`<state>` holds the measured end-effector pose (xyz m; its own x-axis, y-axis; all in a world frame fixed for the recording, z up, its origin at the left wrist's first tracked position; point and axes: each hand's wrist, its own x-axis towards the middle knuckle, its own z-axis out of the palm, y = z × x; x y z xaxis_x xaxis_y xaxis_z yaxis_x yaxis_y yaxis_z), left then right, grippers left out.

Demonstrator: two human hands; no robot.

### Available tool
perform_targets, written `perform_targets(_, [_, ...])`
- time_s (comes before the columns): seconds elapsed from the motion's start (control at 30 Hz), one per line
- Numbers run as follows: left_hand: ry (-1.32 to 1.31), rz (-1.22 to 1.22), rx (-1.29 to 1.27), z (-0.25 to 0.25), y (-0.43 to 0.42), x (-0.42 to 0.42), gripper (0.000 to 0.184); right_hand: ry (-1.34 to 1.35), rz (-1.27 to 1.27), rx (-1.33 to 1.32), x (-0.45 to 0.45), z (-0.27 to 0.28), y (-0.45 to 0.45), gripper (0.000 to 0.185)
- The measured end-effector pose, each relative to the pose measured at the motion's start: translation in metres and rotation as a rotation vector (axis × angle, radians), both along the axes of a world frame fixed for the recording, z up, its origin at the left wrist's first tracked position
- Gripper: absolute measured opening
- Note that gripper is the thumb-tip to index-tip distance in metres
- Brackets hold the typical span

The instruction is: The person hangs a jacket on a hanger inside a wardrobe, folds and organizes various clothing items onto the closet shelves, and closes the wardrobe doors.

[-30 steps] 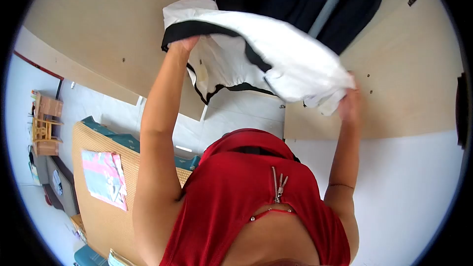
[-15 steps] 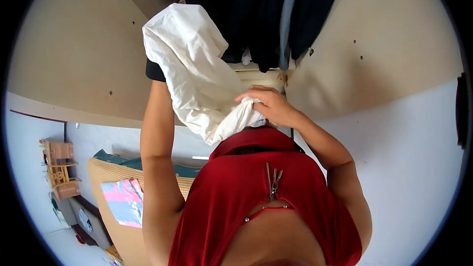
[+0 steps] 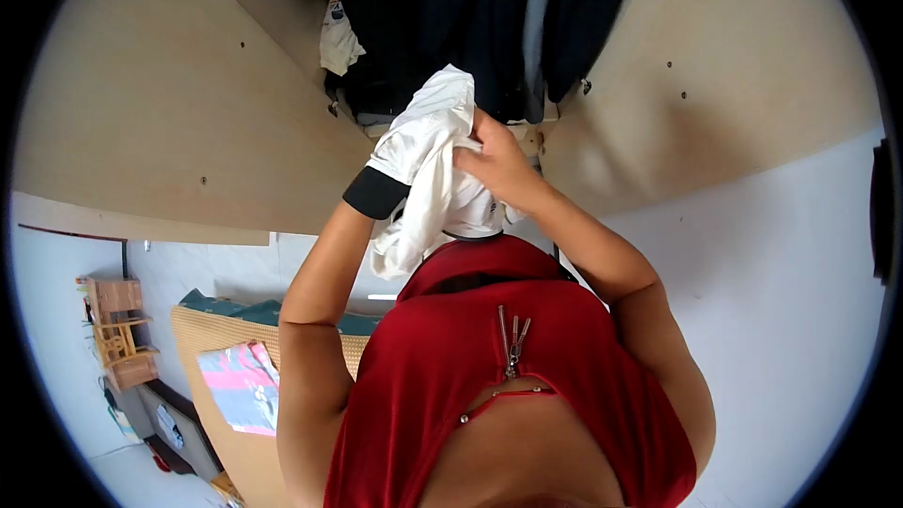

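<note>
A crumpled white garment (image 3: 423, 136) is bunched in front of my waist. Its black cuff (image 3: 376, 193) circles my left wrist, with the bare left forearm (image 3: 329, 263) coming out below. White cloth covers my left hand, so its fingers are hidden. My right hand (image 3: 503, 165) is closed on the gathered cloth at the garment's right side, thumb and fingers pinching a fold. Part of the cloth hangs down between both arms, close to my red top (image 3: 451, 320).
Dark clothes (image 3: 470, 19) hang in an open wardrobe ahead, with a cream cloth (image 3: 339, 38) at its left. Wardrobe doors flank me on the left (image 3: 169, 113) and right (image 3: 715, 66). Behind at left, a pink and grey folded cloth (image 3: 240, 390) lies on a tan bed (image 3: 249, 466).
The left arm, inside the white garment, has swung right and closer to me, and the black cuff now shows fully. My right hand has moved up slightly, bunching the cloth.
</note>
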<state>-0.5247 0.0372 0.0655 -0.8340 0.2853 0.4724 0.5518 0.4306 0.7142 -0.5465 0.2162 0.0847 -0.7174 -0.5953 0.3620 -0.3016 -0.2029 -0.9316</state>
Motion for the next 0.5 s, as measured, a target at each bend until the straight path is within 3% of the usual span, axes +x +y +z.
perform_targets(0.07, [-0.026,0.109,-0.194,-0.024,-0.013,-0.002,0.048,-0.245,0.046,-0.021,-0.006,-0.008,0.006,0.033])
perform_targets(0.1, [-0.122,0.136,-0.143,-0.015,0.002,0.012,0.049,-0.368,0.066,-0.03,-0.009,-0.011,0.009,0.029])
perform_targets(0.17, [-0.317,0.126,-0.01,-0.044,0.006,0.032,0.052,-0.518,-0.031,-0.23,-0.022,-0.007,0.015,0.024])
perform_targets(0.23, [-0.235,0.183,-0.228,-0.035,0.025,0.046,0.054,-0.51,-0.032,-0.347,-0.047,-0.005,0.029,0.024])
perform_targets(0.3, [-0.446,0.013,-0.239,-0.031,0.041,0.051,0.052,-0.56,-0.025,-0.451,-0.061,0.012,0.044,0.021])
perform_targets(0.4, [-0.533,-0.235,-0.125,-0.017,0.051,0.062,0.048,-0.614,-0.141,-0.464,-0.077,0.028,0.072,0.026])
perform_targets(0.47, [-0.607,-0.298,-0.08,-0.029,0.052,0.06,0.047,-0.042,-0.532,0.125,-0.109,0.012,0.122,0.03])
perform_targets(0.5, [-0.61,-0.301,-0.045,-0.036,0.049,0.061,0.047,0.078,-0.569,0.13,-0.111,0.013,0.129,0.031])
